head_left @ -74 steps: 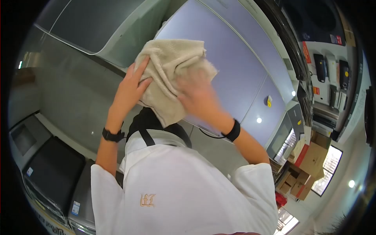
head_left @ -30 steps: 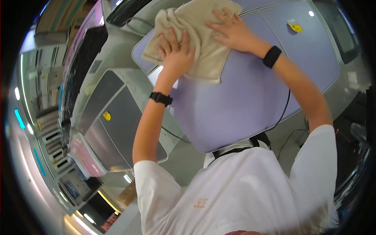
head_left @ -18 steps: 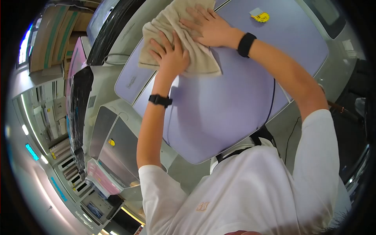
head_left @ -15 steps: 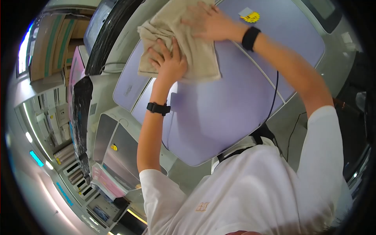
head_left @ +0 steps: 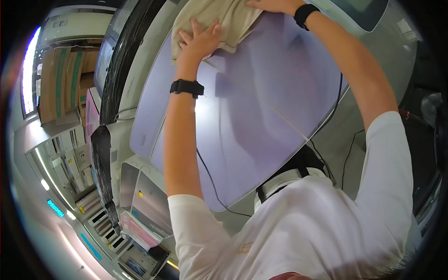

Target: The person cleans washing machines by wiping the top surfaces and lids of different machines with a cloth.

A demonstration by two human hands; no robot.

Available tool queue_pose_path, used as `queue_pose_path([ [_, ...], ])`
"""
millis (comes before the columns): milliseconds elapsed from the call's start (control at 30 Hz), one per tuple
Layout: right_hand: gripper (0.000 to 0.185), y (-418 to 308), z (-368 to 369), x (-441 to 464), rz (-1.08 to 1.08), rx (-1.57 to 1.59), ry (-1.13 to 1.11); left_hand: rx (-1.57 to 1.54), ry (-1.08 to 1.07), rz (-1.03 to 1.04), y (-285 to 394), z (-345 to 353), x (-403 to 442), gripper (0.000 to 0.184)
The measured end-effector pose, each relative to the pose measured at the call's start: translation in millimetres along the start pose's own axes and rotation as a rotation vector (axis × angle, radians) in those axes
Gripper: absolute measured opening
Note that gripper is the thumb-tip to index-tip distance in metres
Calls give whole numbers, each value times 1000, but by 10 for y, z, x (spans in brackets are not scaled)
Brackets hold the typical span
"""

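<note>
Head view, left hand [head_left: 200, 43]: fingers spread over the cloth [head_left: 227, 29], laid on it rather than curled round it.
Right hand [head_left: 278, 4]: cut off by the top edge; visible fingers stretched toward the cloth's right side; grip and contact cannot be told.
Cloth: beige, loosely creased, spread on the far left part of the lavender panel [head_left: 261, 93]; upper part out of frame.
Handling: flat contact judged best; pressure should be shared evenly between palm and fingers, creases smoothed, corners not tucked under.
Pairing: both hands best moved together, or bunching of the cloth may be caused.
Wrists: watch [head_left: 186, 87] worn on left, black band [head_left: 305, 15] on right.
Left arm [head_left: 183, 144]: nearly straight, extended over the panel's left side.
Right arm [head_left: 359, 60]: bent at the elbow, forearm slanted inward across the panel's far right.
Reach: long; steadier pressure would probably be gained by standing closer.
White shirt [head_left: 303, 228]: seen just beside the panel's near edge.
Cardboard boxes [head_left: 60, 86]: stacked well apart, background left.
</note>
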State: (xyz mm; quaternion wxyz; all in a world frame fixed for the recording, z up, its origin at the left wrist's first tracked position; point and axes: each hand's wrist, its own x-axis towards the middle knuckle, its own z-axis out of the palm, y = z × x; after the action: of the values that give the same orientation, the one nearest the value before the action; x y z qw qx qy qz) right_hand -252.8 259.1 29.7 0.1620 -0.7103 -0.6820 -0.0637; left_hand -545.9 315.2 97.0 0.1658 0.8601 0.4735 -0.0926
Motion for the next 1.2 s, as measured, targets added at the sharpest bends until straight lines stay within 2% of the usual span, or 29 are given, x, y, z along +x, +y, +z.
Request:
queue_pose_path([
  [100,72,39,-42,101,33,69,-43,160,-23,27,-100,51,752,63],
  [133,70,22,-163,160,31,83,-124,178,-38,23,-13,-29,859,61],
  [167,69,-24,-202,143,71,75,-74,138,-67,-2,88,-106,972,59],
  [233,66,-95,-112,50,142,56,18,270,-127,76,387,-247,1002,54],
  [300,63,-58,-137,-114,136,118,84,623,-188,285,614,-285,875,51],
  [367,62,-48,-190,-348,81,133,102,597,-174,365,744,-258,603,51],
  [500,63,-33,-506,-1003,60,28,-135,623,-253,633,612,135,703,51],
  [567,61,-98,-554,-1490,53,7,-61,679,-69,753,773,433,313,43],
  [633,58,-214,-618,-1999,-22,21,48,574,117,866,728,829,-62,44],
  [667,59,-316,-703,-2245,-5,64,21,464,157,814,675,1097,-307,45],
  [767,60,-748,-1108,-2869,63,184,-91,203,96,529,1054,989,-1597,49],
  [833,61,-975,-1247,-3192,76,243,-118,55,143,439,1041,1136,-2231,49],
  [900,60,-1009,-1278,-3345,87,262,-139,62,112,272,1035,1166,-2808,52],
  [1033,59,-948,-1095,-3203,117,207,-101,164,84,7,959,1049,-2898,61],
  [1100,58,-1168,-973,-3002,163,164,-27,177,157,-89,917,999,-2763,65],
  [1167,57,-1481,-816,-2844,215,84,85,60,275,-73,729,1176,-2695,65],
  [1200,58,-1646,-732,-2871,159,76,67,1,345,-77,675,1272,-2706,66],
])
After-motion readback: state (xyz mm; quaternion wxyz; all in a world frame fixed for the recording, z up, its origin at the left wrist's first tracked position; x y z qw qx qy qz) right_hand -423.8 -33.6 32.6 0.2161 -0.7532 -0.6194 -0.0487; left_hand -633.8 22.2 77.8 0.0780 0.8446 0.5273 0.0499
